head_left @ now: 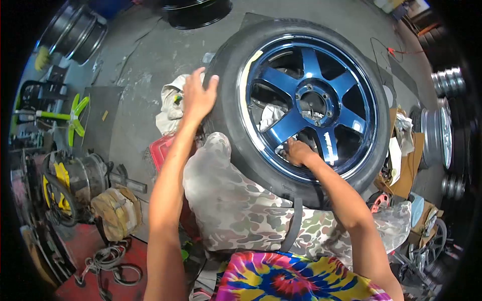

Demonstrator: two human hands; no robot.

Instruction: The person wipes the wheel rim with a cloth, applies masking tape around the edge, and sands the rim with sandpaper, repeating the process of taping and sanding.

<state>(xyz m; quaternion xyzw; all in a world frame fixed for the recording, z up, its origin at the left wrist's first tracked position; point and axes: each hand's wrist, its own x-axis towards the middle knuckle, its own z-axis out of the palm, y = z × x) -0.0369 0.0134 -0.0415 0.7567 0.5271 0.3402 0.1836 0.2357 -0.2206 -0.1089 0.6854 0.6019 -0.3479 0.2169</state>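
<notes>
A large tyre [228, 65] with a glossy blue spoked wheel [281, 75] fills the middle, tilted towards my lap. A strip of pale yellow tape [245, 75] runs along the left of its rim. My left hand [201, 95] is at the tyre's left side with fingers spread, gripping nothing; whether it touches the rubber is hard to tell. My right hand [299, 152] reaches into the gap between two lower spokes, its fingers curled together. What they hold, if anything, is hidden. White crumpled material [271, 116] shows through the spokes.
Left of the tyre lie a pale cloth [169, 113] and a red case [159, 152]. A green-armed tool [76, 119], a dusty bundle [116, 213] and coiled cable [108, 263] are further left. Bare wheels [437, 138] and cardboard [409, 170] stand on the right.
</notes>
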